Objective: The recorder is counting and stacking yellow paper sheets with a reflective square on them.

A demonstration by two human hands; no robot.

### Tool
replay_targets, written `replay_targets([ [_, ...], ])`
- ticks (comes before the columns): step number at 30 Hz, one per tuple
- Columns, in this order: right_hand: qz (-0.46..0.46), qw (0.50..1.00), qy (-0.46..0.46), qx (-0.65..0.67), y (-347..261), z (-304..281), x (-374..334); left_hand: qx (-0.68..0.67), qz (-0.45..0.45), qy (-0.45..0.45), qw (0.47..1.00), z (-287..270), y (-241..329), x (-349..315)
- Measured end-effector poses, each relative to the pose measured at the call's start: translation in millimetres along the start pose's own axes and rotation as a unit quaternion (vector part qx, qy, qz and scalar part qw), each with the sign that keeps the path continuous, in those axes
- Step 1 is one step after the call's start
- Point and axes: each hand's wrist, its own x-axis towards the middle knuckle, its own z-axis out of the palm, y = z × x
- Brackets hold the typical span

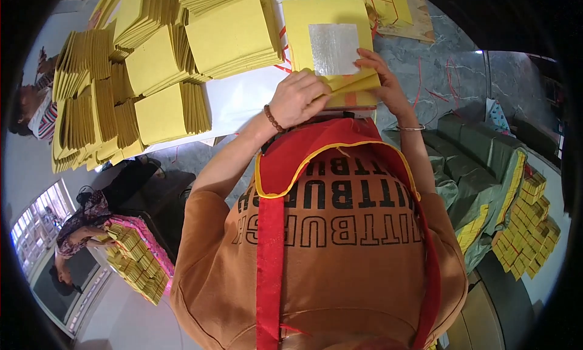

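A yellow paper sheet (297,25) with a silver square patch (333,48) lies in front of me at the table's near edge. Its near side is turned up into a fold. My left hand (300,96) is closed on the left end of that fold, fingers curled. At the right end, my right hand (388,83) holds the folded edge, its fingers reaching over onto the side of the silver patch. The right thumb is mostly hidden. An orange-red mark shows on the yellow paper under the fold.
Stacks of folded yellow paper (234,31) cover the white table (234,98) to my left. Red-tied yellow paper (388,4) lies at the far right. Green-covered bundles (467,162) stand to my right. At lower left, a person (85,228) reaches toward a box of yellow bundles (133,253).
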Motion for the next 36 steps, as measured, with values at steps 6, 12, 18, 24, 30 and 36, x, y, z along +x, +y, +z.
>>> replay_targets([
  [6, 0.017, 0.999, 0.011, 0.025, -1, 1, 0, -0.106, -0.128, 0.032, 0.986, 0, -2, 0],
  [12, 0.060, 0.990, 0.037, 0.120, -4, 6, 0, -0.193, -0.221, 0.061, 0.954, -4, 7, -2],
  [18, 0.073, 0.978, 0.041, 0.192, -3, -1, 0, 0.064, -0.039, 0.045, 0.996, -11, -17, -7],
  [24, -0.064, 0.989, 0.050, -0.125, -13, -1, 7, 0.138, -0.018, 0.064, 0.988, -10, -25, -3],
  [30, -0.117, 0.944, 0.007, -0.309, -55, -1, -22, 0.129, 0.014, 0.049, 0.990, -27, 2, -19],
  [36, 0.144, 0.980, -0.025, -0.133, -58, 12, -21, -0.078, -0.292, 0.075, 0.950, -4, 11, -26],
])
